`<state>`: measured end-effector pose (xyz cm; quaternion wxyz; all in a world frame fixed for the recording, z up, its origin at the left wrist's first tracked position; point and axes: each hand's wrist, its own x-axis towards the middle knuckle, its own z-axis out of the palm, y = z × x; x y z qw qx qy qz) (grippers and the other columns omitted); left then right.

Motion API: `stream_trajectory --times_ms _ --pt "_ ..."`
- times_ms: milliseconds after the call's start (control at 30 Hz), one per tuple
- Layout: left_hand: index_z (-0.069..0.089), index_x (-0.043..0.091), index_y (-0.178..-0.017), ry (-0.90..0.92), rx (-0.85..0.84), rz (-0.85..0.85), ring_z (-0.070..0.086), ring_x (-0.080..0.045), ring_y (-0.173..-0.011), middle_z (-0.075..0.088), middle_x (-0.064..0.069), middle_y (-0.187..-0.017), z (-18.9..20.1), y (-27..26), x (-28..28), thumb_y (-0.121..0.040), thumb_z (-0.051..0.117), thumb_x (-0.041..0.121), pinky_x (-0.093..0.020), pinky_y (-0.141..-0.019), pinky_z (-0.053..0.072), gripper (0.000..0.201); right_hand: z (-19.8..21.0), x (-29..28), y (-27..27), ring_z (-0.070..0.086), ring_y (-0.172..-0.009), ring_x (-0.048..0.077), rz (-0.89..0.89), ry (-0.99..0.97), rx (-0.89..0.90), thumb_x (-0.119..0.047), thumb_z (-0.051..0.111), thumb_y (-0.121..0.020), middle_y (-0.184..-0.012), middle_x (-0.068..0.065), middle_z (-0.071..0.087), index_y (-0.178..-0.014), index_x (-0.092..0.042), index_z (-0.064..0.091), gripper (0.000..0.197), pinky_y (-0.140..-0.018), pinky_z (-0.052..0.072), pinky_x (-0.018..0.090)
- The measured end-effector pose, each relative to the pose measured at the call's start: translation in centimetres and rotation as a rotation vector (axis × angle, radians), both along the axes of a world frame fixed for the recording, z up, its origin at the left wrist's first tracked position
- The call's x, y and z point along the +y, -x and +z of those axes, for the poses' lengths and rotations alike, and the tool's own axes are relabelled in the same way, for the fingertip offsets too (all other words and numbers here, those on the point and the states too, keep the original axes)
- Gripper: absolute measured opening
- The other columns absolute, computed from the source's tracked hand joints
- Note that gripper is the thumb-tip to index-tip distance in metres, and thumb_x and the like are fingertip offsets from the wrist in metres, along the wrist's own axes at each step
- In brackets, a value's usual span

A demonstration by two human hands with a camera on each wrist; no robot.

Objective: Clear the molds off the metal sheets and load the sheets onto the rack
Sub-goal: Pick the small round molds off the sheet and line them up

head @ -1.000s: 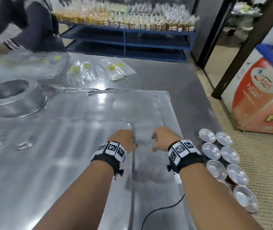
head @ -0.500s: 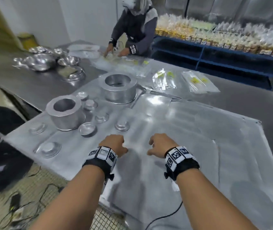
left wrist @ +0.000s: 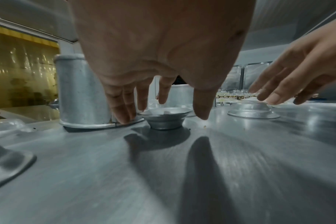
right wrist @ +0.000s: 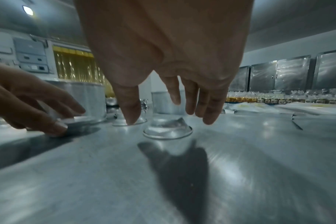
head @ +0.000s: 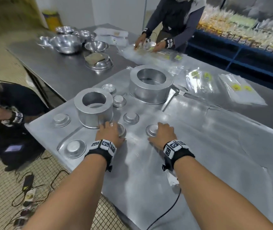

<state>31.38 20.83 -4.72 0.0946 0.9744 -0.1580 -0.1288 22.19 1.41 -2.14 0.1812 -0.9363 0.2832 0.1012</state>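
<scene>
Overlapping metal sheets [head: 199, 146] cover the steel table. On them stand two large ring molds [head: 93, 108] [head: 150, 83] and several small cup molds. My left hand [head: 111, 131] [left wrist: 163, 115] hovers with spread fingers around an upright small mold [left wrist: 164, 119] [head: 122, 130]; its outer fingertips [left wrist: 123, 116] touch the base of the near ring mold [left wrist: 82, 94]. My right hand [head: 164, 133] [right wrist: 169, 121] is spread above an upside-down small mold [right wrist: 168, 128] [head: 151, 130], thumb and fingers on either side, not gripping it.
A person [head: 174, 22] handles clear bags [head: 238, 90] across the table. Another crouches at the left [head: 8, 112] by the sheet's corner. Steel bowls [head: 69, 42] sit at the far left. Blue shelves [head: 248, 52] of packed goods stand behind. Cables [head: 29, 185] lie on the floor.
The head view swung from the table's right end to its left end. Both hands moved forward from bare sheet to the small molds beside the near ring mold.
</scene>
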Motion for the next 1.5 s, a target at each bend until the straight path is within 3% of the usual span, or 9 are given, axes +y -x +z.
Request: stream_trajectory --times_ms 200,333,433,633,733,900,1233,1400,1500 --pt "0.047 0.015 -0.129 0.030 0.007 0.014 0.044 -0.037 -0.124 0.049 -0.015 -0.132 -0.9 -1.2 -0.9 -0.083 0.061 0.058 -0.042 -0.103 0.040 0.065 -2.0 -0.4 -1.4 0.043 -0.124 0.033 -0.009 0.039 0.021 -0.047 0.069 -0.083 -0.130 0.010 0.051 -0.128 -0.015 0.048 0.059 -0.096 0.044 0.041" --pt "0.048 0.010 -0.126 0.098 0.032 0.012 0.050 -0.038 -0.118 0.054 -0.016 -0.126 -0.6 -1.3 -0.8 -0.080 0.064 0.054 -0.043 -0.099 0.042 0.066 -2.0 -0.5 -1.1 0.045 -0.122 0.032 -0.027 -0.009 -0.070 -0.043 0.080 -0.075 -0.126 0.010 0.054 -0.126 -0.013 0.049 0.067 -0.096 0.046 0.042" --pt "0.050 0.010 -0.121 0.155 0.049 -0.012 0.053 -0.035 -0.115 0.058 -0.014 -0.121 -0.4 -1.1 -0.6 -0.073 0.067 0.056 -0.043 -0.098 0.044 0.068 -1.5 -0.3 -0.5 0.050 -0.114 0.031 -0.036 -0.053 -0.160 -0.039 0.086 -0.065 -0.115 0.010 0.058 -0.115 -0.011 0.049 0.067 -0.088 0.050 0.041" --pt "0.059 0.018 -0.102 0.215 0.097 -0.038 0.055 -0.032 -0.109 0.061 -0.007 -0.107 0.8 1.8 -1.2 -0.052 0.055 0.070 -0.043 -0.088 0.051 0.072 0.0 0.5 2.5 0.063 -0.090 0.030 -0.051 -0.090 -0.239 -0.044 0.082 -0.070 -0.099 0.010 0.063 -0.104 -0.008 0.052 0.057 -0.073 0.053 0.035" --pt "0.060 0.021 -0.101 0.248 0.121 -0.047 0.054 -0.029 -0.108 0.061 -0.005 -0.105 1.3 4.5 -1.7 -0.049 0.054 0.070 -0.042 -0.089 0.050 0.071 0.9 0.5 5.3 0.063 -0.088 0.027 -0.060 -0.151 -0.274 -0.043 0.083 -0.067 -0.099 0.007 0.063 -0.104 -0.014 0.051 0.056 -0.076 0.055 0.036" --pt "0.058 0.018 -0.116 0.319 0.135 -0.091 0.051 -0.030 -0.112 0.058 -0.008 -0.113 3.1 10.5 -2.9 -0.068 0.075 0.051 -0.038 -0.091 0.048 0.061 2.5 -0.3 11.5 0.059 -0.103 0.024 -0.023 -0.186 -0.339 -0.045 0.083 -0.066 -0.114 0.006 0.059 -0.124 -0.026 0.053 0.068 -0.090 0.051 0.037" --pt "0.058 0.019 -0.122 0.392 0.137 -0.247 0.048 -0.026 -0.120 0.055 -0.004 -0.127 5.2 23.2 -8.8 -0.071 0.077 0.043 -0.035 -0.092 0.045 0.060 4.2 -3.5 26.1 0.053 -0.077 0.020 -0.170 -0.088 -0.321 -0.045 0.078 -0.062 -0.094 -0.003 0.042 -0.085 -0.022 0.044 0.047 -0.071 0.047 0.034" --pt "0.059 0.020 -0.121 0.361 0.125 -0.354 0.050 -0.026 -0.118 0.057 -0.002 -0.124 5.6 28.1 -12.2 -0.071 0.076 0.044 -0.033 -0.091 0.044 0.058 4.7 -6.2 32.6 0.053 -0.077 0.024 -0.210 -0.045 -0.271 -0.054 0.072 -0.061 -0.091 -0.005 0.039 -0.065 -0.028 0.036 0.045 -0.075 0.046 0.034" --pt "0.060 0.029 -0.111 0.343 0.160 -0.397 0.053 -0.023 -0.113 0.061 0.005 -0.112 5.3 30.3 -14.5 -0.067 0.073 0.053 -0.036 -0.090 0.050 0.052 5.5 -8.1 35.9 0.057 -0.083 0.025 -0.215 -0.030 -0.212 -0.047 0.072 -0.064 -0.093 -0.003 0.044 -0.061 -0.027 0.034 0.043 -0.082 0.049 0.035"
